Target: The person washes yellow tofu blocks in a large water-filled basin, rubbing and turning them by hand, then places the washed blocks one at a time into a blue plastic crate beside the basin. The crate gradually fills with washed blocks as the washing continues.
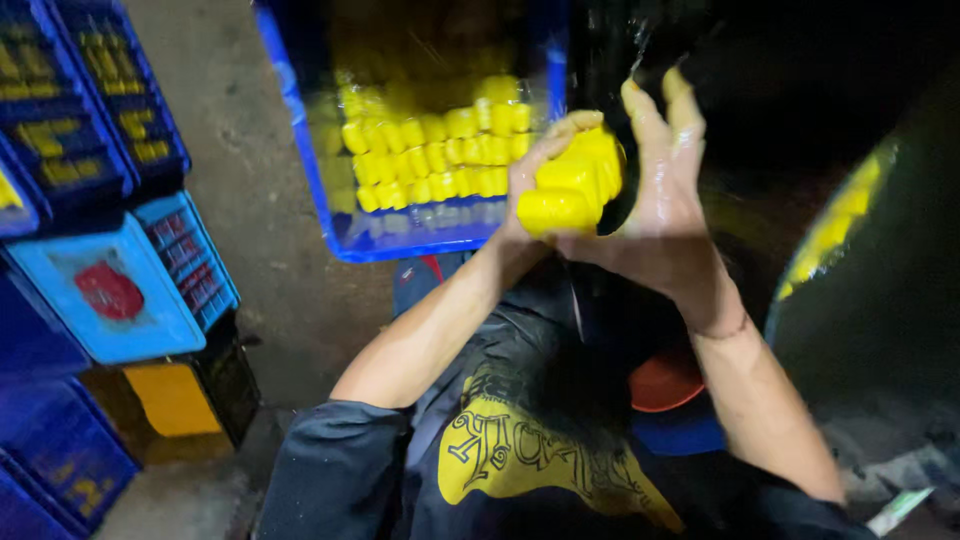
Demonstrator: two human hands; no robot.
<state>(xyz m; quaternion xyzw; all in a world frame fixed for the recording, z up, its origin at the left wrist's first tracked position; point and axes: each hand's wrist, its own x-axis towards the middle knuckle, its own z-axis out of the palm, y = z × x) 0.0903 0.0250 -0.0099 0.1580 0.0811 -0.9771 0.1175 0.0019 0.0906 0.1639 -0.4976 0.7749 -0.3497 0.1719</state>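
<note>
Yellow blocks [572, 185] between left hand [530, 175] and right hand [660, 215], above blue crate [400, 243].

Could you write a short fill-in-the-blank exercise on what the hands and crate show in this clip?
1. Both hands, left hand and right hand, hold blocks coloured ____.
2. The crate ahead, holding rows of similar blocks, is coloured ____.
3. The stacked crates stand on the picture's ____ side.

Missing words: yellow; blue; left
</note>
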